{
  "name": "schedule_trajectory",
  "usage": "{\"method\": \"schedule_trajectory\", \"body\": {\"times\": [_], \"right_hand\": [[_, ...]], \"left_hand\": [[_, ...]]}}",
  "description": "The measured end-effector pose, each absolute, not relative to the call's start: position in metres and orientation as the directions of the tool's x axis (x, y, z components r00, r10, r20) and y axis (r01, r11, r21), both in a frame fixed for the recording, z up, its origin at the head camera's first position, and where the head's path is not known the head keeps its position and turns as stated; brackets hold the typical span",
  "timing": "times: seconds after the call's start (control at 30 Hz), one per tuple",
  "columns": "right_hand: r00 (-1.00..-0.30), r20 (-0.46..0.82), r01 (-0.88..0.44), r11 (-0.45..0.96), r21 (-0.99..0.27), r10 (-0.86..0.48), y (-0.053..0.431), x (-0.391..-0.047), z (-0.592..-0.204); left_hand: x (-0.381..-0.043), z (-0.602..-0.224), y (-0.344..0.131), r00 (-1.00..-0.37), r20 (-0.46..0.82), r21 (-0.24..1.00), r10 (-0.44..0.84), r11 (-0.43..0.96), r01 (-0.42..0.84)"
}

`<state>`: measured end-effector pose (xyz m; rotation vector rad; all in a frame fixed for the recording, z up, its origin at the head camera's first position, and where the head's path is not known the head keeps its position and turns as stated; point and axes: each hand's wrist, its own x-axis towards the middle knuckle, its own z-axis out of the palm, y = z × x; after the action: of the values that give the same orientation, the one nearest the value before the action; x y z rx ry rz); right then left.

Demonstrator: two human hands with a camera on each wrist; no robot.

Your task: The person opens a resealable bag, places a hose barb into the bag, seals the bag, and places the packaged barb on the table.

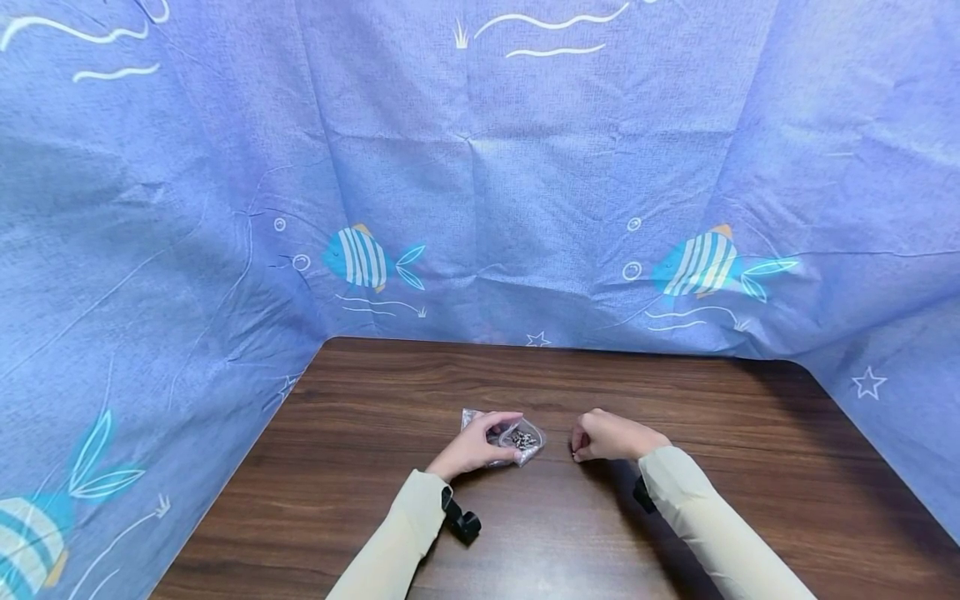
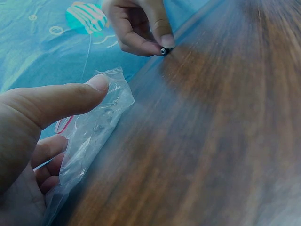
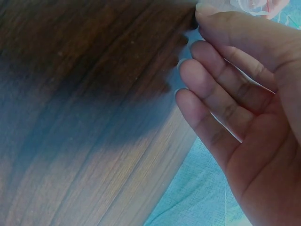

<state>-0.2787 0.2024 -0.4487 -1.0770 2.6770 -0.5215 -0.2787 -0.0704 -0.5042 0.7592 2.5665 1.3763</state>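
A clear zip bag (image 1: 531,451) lies on the wooden table, its mouth spread wide, with many small dark and silvery metal pieces (image 1: 523,440) inside. My left hand (image 1: 480,442) curves around the bag, thumb near the front side and fingers at the back. In the left wrist view the thumb lies over the bag's clear plastic (image 2: 101,125), and a red seal line shows by the fingers. To the right of the bag, my right hand (image 1: 609,435) pinches a small round-ended metal piece (image 2: 163,51) between thumb and index finger, low over the table. Its other fingers are loosely bent.
The brown wood-grain table (image 1: 360,517) stretches out on every side of the hands. A blue cloth (image 1: 540,183) printed with fish hangs behind the table and along its left and right sides. Black straps (image 1: 461,521) sit on both wrists.
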Motion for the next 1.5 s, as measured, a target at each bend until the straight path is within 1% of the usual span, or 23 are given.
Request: {"method": "schedule_trajectory", "body": {"times": [0.5,0.97,1.5], "right_hand": [[-0.736,-0.087,-0.601,0.706,-0.374,-0.672,0.201,-0.278,-0.446],[-0.715,0.020,-0.666,0.673,-0.323,-0.698,0.198,-0.284,-0.444],[-0.713,0.042,-0.677,0.673,-0.296,-0.699,0.183,-0.290,-0.436]], "left_hand": [[-0.279,-0.504,-0.071,-0.861,0.124,0.809,0.493,0.452,0.375],[-0.279,-0.506,-0.071,-0.858,0.133,0.809,0.496,0.446,0.384],[-0.279,-0.504,-0.071,-0.856,0.135,0.811,0.498,0.441,0.384]]}}
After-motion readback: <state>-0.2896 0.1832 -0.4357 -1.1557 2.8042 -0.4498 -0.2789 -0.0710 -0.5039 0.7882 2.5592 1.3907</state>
